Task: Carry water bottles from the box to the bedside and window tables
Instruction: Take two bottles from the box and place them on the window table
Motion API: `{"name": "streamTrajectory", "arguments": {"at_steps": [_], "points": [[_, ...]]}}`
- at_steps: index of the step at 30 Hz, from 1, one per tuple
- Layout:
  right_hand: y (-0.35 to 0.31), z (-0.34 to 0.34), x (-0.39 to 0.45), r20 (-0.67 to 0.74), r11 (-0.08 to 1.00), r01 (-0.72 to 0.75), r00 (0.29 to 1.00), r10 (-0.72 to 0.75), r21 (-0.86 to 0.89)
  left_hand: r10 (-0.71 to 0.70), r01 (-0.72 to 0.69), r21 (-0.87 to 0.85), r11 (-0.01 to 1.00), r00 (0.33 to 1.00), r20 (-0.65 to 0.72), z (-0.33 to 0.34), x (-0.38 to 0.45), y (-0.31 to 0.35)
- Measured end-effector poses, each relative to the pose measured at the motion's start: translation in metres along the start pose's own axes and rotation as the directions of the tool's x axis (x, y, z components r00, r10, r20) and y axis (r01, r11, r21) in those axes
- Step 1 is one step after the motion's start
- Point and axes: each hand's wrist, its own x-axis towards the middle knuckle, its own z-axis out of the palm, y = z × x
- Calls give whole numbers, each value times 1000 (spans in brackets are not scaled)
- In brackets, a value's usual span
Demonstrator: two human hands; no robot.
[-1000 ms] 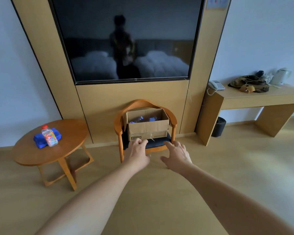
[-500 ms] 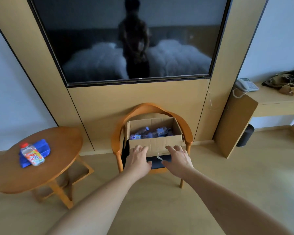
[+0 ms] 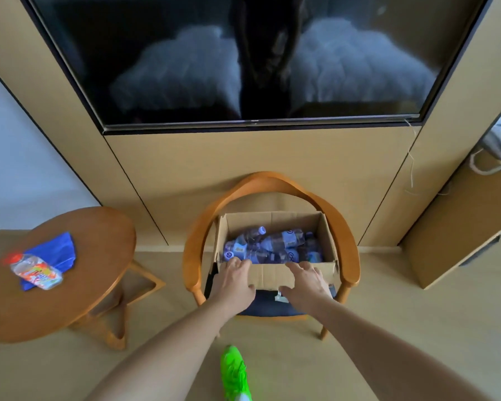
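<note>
A green shoe (image 3: 234,371) shows on the floor at the bottom of the view. Above it both forearms reach forward to the box (image 3: 275,274), which sits on a chair (image 3: 350,256). The left hand (image 3: 234,280) lies against the box's near wall, its fingers relaxed and apart, the tips at the rim; it holds nothing. The right hand (image 3: 307,285) is likewise spread over the near wall, fingers straight, grip empty.

The bottles (image 3: 272,247) lie just past the fingertips, inside the box, piled on their sides. Most run roughly left to right, across the line of reach, so a grip from above would wrap a bottle's waist. The left hand looks nearer: its fingertips are just beside the capped end of the nearest bottle. No bottle is lifted yet, so the task seems to be at the pick-up.

Well to the left a round surface (image 3: 99,256) carries a blue cloth (image 3: 57,250) and a colourful bottle (image 3: 36,272) lying on it. A dark screen (image 3: 185,53) fills the wall behind.
</note>
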Motion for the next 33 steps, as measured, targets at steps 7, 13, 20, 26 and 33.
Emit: {"name": "streamTrajectory", "arguments": {"at_steps": [7,13,20,26,33], "points": [[-6,9,98,101,994,-101,989,104,-34,3,0,-24,1000,992,124,23,110,-34],[-18,14,163,173,984,-170,969,177,-55,7,6,-58,998,974,225,32,186,-77],[-11,18,222,272,975,-183,939,211,-124,-12,24,-31,999,943,333,51,245,-97],[11,31,298,302,972,-75,943,143,-224,-110,125,-16,992,918,380,85,278,-91],[25,56,365,368,886,271,921,-126,-376,-114,21,187,982,858,501,126,302,-95]]}}
